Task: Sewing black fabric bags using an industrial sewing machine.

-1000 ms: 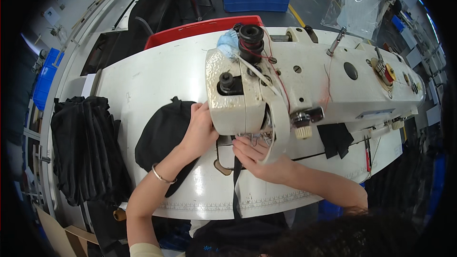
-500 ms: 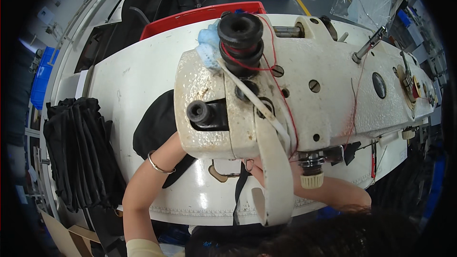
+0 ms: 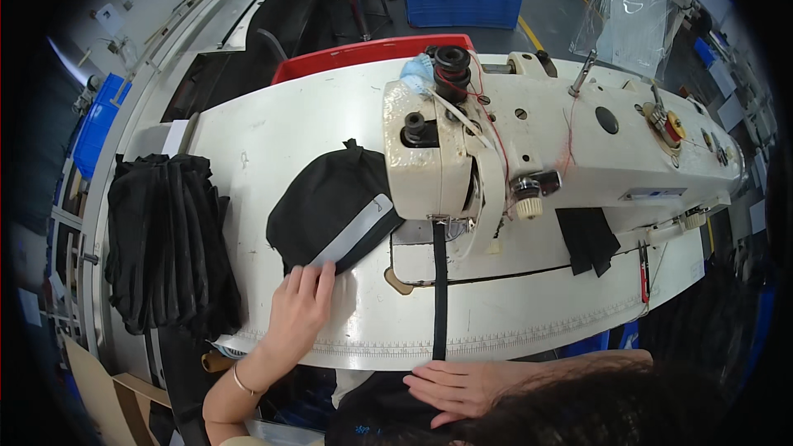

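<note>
A rounded black fabric piece with a grey strip across it lies on the table, left of the sewing machine's head. At its lower edge, by the strip's end, my left hand has its fingers closed on the fabric. A narrow black tape runs from under the needle area straight to the table's near edge. Over the tape's near end lies my right hand, fingers stretched out and slightly apart. Whether tape continues beneath those fingers is hidden.
A stack of black fabric pieces stands at the left. A small black scrap lies under the machine arm, near a red-handled tool. Behind the table are a red bin and a blue crate.
My view has drawn back from the machine. Both hands have come out from behind its head, the left to the fabric's edge, the right to the table's near edge. The grey strip now shows.
</note>
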The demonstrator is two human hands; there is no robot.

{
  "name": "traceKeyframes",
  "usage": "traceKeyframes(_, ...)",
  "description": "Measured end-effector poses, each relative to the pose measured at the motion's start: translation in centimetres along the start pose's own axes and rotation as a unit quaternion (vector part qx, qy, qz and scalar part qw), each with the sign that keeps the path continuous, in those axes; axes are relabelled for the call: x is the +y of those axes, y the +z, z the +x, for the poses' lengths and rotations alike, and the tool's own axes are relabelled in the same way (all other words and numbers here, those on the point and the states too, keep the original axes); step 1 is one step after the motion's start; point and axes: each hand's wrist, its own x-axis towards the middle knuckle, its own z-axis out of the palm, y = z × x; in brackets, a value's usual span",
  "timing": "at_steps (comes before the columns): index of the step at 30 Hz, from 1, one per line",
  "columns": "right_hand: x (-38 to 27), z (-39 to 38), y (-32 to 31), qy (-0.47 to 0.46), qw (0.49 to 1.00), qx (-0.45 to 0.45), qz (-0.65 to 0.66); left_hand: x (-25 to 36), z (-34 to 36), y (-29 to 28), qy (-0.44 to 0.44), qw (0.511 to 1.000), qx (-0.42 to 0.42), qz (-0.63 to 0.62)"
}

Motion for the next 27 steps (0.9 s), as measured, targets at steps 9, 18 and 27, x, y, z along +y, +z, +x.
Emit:
traceKeyframes(9,7.9,6.4,0.1,0.172,0.956,0.232,-0.049,1.0,2.4,-8.5,-0.051,0.934,0.079,-0.345)
traceKeyframes(18,9.3,7.4,1.9,0.131,0.955,0.267,0.009,1.2,1.3,-8.3,-0.079,0.936,0.038,-0.342)
traceKeyframes(27,10.2,7.1,1.3,-0.021,0.965,0.221,-0.142,1.4,1.6,-8.7,-0.061,0.936,0.052,-0.343)
